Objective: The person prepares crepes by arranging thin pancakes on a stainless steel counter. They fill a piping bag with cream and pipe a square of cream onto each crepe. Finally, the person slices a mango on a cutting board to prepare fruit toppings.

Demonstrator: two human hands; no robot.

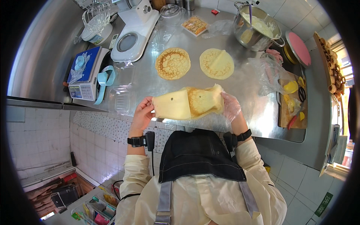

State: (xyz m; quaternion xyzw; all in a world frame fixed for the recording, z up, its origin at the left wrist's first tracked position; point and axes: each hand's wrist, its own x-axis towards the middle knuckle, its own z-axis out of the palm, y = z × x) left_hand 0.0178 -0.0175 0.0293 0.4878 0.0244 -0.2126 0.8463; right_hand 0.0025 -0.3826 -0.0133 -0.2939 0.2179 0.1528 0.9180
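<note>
Between my two hands, thin yellow crepes [173,105] are stretched above the front edge of the steel table; a browned part shows right of the middle, and two small holes are visible. My bare left hand [144,109] pinches the left end. The right end is gripped by my right hand [231,105], which wears a clear plastic glove. Behind them a browned round crepe [173,63] lies flat on the table. To its right lies a paler crepe [216,64] with a fold line near its top.
At the left stand a digital scale [82,91], clear plastic containers [121,99] and a white stand mixer [139,36]. A steel pot of cream [244,33] is at the back right. On the right, a cutting board [302,123] holds mango pieces, scissors and a red-handled knife [292,122].
</note>
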